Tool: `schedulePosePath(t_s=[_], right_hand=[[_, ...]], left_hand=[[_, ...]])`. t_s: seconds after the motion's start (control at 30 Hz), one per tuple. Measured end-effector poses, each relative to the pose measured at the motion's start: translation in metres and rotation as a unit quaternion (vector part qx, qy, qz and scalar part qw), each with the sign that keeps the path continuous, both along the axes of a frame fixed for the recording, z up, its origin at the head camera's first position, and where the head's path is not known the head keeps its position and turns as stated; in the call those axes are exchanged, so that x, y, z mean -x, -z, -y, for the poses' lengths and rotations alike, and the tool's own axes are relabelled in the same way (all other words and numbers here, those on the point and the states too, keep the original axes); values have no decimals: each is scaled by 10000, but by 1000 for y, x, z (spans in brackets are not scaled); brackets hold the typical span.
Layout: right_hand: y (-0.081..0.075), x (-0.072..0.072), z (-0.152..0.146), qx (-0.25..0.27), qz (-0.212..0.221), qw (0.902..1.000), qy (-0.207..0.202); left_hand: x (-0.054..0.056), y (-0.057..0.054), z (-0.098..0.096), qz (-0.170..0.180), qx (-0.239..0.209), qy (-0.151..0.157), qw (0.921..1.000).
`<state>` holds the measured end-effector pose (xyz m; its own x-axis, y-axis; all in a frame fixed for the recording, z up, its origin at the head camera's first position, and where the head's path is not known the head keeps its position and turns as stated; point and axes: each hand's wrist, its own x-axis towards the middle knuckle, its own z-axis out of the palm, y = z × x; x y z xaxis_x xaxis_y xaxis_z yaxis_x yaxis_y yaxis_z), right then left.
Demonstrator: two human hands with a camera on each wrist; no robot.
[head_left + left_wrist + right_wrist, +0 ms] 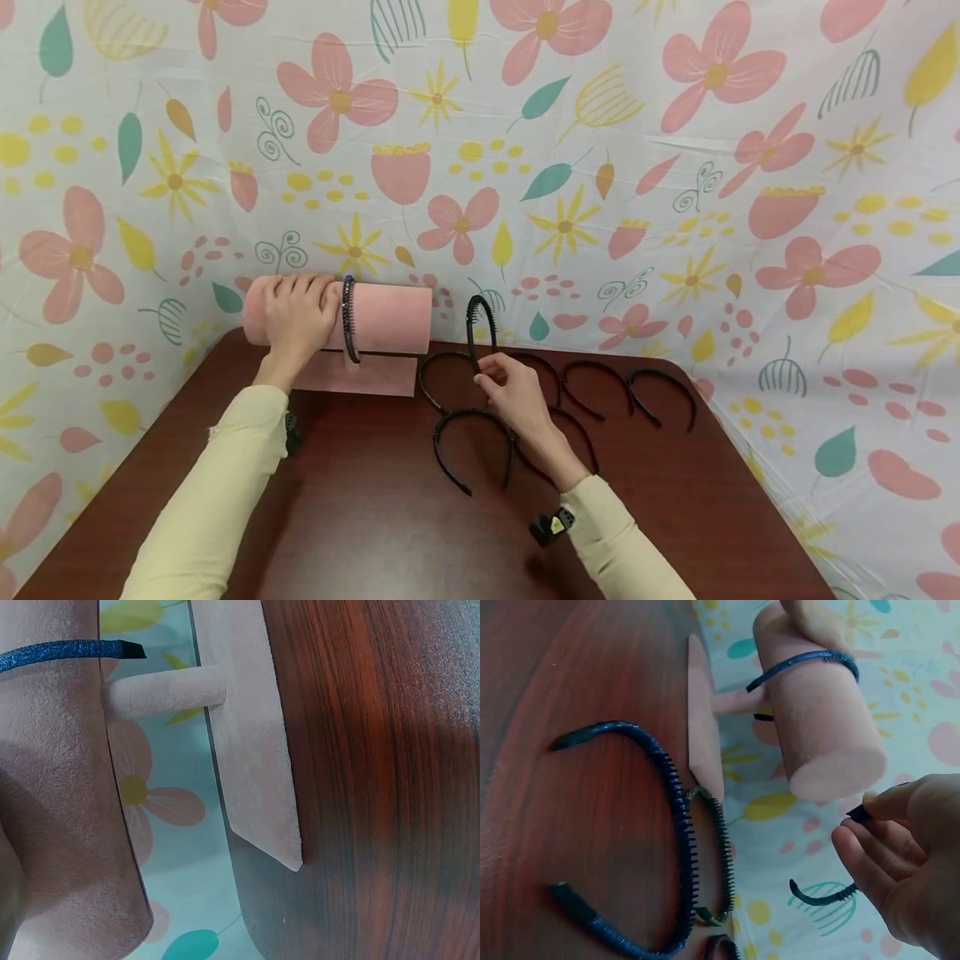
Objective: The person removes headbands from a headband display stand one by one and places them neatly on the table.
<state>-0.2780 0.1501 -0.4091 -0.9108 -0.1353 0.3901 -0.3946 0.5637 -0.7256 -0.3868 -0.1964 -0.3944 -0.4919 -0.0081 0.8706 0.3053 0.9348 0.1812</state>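
My left hand grips the left part of the pink roll of a headband stand, fingers over its top. A dark glittery blue headband with small teeth sits around the roll, just right of that hand. Beyond the stand's right end, my right hand pinches one end of a black toothed headband between thumb and fingers. It stands upright above the table, arch at the top. In the right wrist view its other tip shows beside the fingers; the middle is hidden behind the hand.
Several dark headbands lie on the brown wooden table: a blue one in front, a thinner greenish one near the stand's base, others toward the right. A flower-printed cloth hangs behind the table.
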Motion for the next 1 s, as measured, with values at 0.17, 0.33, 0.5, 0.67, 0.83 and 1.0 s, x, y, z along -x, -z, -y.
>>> schedulePosePath(t_s=[0.17, 0.33, 0.5, 0.67, 0.83, 1.0], right_hand=[[4, -12, -12, 61, -5, 10000, 64], [8, -20, -27, -35, 31, 10000, 86], [10, -29, -41, -339, -171, 9990, 231], [13, -37, -56, -468, -296, 9980, 316], [15, -42, -74, -592, -406, 9966, 415], [13, -49, -94, -661, -387, 9949, 653]], left_hand=[[-1, 0, 0, 75, 15, -10, 10000], [-1, 0, 0, 66, -28, 18, 10000], [-1, 0, 0, 27, -13, 27, 10000], [-1, 1, 1, 16, 0, 34, 10000], [-1, 0, 2, 70, -46, 25, 10000], [0, 0, 2, 211, -1, 17, 9998]])
